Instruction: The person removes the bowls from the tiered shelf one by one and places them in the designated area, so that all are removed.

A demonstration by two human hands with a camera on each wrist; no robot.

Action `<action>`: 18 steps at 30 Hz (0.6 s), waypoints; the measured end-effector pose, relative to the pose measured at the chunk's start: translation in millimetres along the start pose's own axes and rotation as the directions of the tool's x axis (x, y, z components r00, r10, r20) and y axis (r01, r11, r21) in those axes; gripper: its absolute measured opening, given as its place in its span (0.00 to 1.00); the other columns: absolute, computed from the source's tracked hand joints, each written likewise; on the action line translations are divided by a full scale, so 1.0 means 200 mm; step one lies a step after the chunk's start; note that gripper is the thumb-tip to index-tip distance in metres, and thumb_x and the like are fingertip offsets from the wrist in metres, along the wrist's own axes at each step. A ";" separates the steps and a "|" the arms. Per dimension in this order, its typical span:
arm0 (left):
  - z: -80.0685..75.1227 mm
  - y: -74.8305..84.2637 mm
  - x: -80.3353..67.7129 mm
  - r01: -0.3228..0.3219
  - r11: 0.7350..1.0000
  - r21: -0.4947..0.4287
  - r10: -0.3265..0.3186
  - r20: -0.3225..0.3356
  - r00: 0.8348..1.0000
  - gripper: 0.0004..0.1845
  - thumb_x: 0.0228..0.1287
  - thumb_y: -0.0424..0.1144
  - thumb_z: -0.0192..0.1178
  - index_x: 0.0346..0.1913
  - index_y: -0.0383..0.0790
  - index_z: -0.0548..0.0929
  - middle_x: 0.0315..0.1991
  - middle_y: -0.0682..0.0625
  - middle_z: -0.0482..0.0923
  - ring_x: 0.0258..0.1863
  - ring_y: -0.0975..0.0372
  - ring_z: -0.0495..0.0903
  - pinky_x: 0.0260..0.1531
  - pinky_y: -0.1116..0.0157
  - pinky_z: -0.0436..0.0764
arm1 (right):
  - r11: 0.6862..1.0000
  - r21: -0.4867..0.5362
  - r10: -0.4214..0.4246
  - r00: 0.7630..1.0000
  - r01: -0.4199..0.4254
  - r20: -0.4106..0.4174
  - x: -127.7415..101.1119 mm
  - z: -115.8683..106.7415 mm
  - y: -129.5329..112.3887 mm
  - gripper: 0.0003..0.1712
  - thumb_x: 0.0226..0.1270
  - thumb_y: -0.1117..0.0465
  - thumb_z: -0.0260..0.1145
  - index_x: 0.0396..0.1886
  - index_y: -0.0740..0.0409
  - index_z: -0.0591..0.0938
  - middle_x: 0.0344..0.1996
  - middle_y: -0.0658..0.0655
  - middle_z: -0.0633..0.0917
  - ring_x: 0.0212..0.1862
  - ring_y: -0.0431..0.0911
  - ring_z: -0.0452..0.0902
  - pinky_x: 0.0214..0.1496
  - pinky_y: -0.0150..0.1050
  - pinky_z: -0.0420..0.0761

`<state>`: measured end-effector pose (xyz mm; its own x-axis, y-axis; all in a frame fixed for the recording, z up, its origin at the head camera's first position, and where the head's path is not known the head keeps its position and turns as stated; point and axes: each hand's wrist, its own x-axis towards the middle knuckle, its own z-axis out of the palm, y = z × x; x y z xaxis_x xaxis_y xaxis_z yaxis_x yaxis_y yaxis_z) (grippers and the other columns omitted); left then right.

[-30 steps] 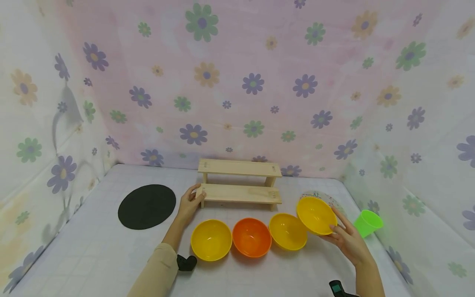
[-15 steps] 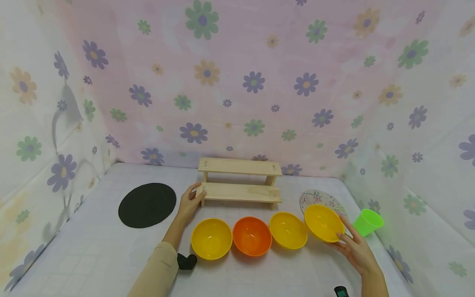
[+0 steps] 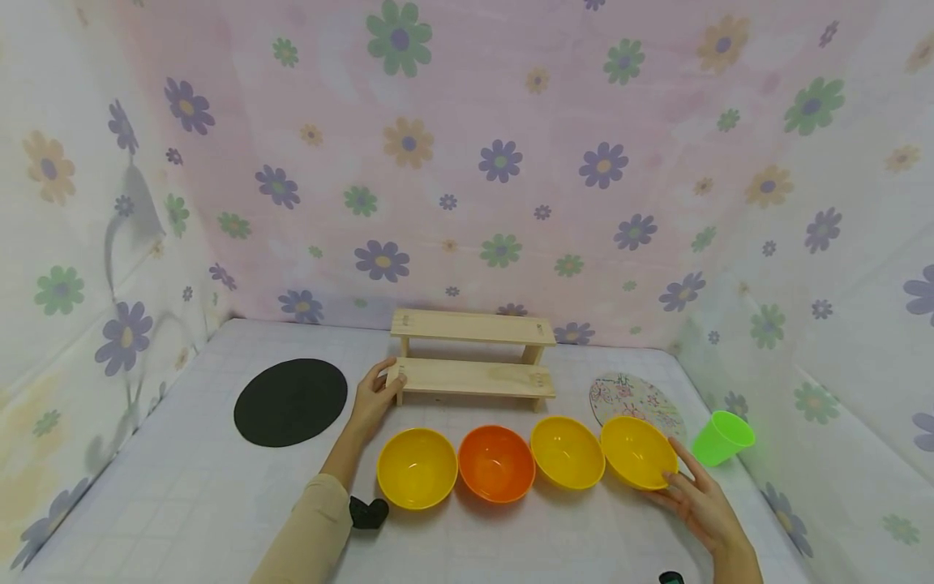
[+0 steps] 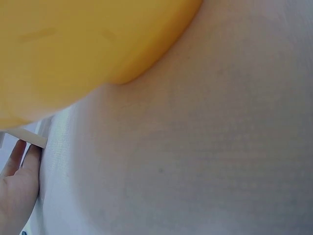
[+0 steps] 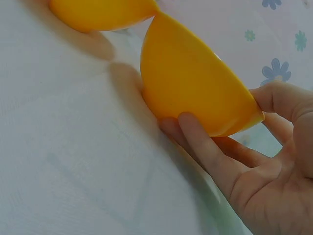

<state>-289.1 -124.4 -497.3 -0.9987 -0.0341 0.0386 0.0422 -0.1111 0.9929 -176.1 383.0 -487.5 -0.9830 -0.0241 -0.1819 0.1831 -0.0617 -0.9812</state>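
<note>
Yellow, the rightmost bowl point(image 3: 637, 451) sits on the bench point(image 3: 182, 495) at the end of the row, and we see the right hand point(image 3: 699, 504) gripping its right rim, thumb above, fingers beneath. Our left hand point(image 3: 372, 400) clasps the wooden shelf's point(image 3: 474, 377) left end.

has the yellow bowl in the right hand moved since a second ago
Yes. The bowl in the right hand has come down and slightly right, from tilted above the table to the end of the bowl row, now uncovering the patterned disc behind it.
</note>
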 end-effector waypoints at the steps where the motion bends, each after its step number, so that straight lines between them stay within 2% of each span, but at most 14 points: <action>1: 0.00 0.02 -0.01 0.002 1.000 0.001 -0.002 0.002 1.000 0.29 0.66 0.32 0.57 0.68 0.35 0.64 0.65 0.32 0.63 0.62 0.47 0.66 0.59 0.59 0.69 | 1.000 -0.008 0.010 1.000 -0.010 -0.006 0.00 0.00 0.00 0.41 0.72 0.66 0.50 0.75 0.49 0.38 0.72 0.64 0.26 0.42 0.37 0.81 0.46 0.38 0.81; 5: 0.02 0.07 -0.04 0.012 1.000 0.025 -0.012 0.001 1.000 0.28 0.66 0.32 0.56 0.68 0.34 0.63 0.64 0.33 0.64 0.61 0.48 0.67 0.57 0.63 0.70 | 1.000 0.002 0.011 1.000 -0.011 0.004 -0.01 -0.01 0.01 0.41 0.73 0.66 0.50 0.75 0.49 0.38 0.72 0.64 0.26 0.43 0.37 0.81 0.46 0.38 0.81; 11: 0.02 0.10 -0.06 0.011 0.999 0.034 -0.012 0.008 1.000 0.28 0.66 0.32 0.56 0.68 0.34 0.63 0.63 0.32 0.65 0.60 0.48 0.68 0.51 0.70 0.72 | 1.000 0.024 0.011 1.000 -0.012 0.026 -0.02 -0.01 0.01 0.41 0.72 0.66 0.50 0.75 0.53 0.37 0.71 0.63 0.25 0.43 0.38 0.81 0.46 0.38 0.81; 15: 0.01 0.07 -0.04 0.001 0.999 0.043 -0.001 0.007 1.000 0.29 0.66 0.33 0.56 0.68 0.33 0.62 0.64 0.32 0.64 0.61 0.47 0.67 0.56 0.63 0.71 | 0.999 0.009 0.034 0.999 -0.034 0.025 -0.01 -0.01 0.00 0.41 0.72 0.66 0.50 0.75 0.54 0.37 0.71 0.64 0.25 0.43 0.38 0.81 0.46 0.39 0.81; 18: 0.00 0.02 -0.01 -0.002 1.000 0.025 0.002 0.003 1.000 0.29 0.66 0.33 0.57 0.68 0.34 0.63 0.65 0.32 0.63 0.62 0.47 0.66 0.61 0.56 0.67 | 0.999 -0.003 0.054 0.998 -0.054 0.023 0.00 -0.01 0.00 0.41 0.73 0.64 0.50 0.75 0.53 0.36 0.71 0.64 0.25 0.43 0.39 0.81 0.48 0.40 0.80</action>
<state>-286.4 -124.6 -493.0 -0.9987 -0.0310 0.0411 0.0437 -0.0864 0.9953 -175.8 384.7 -486.8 -0.9711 -0.0504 -0.2331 0.2358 -0.0577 -0.9701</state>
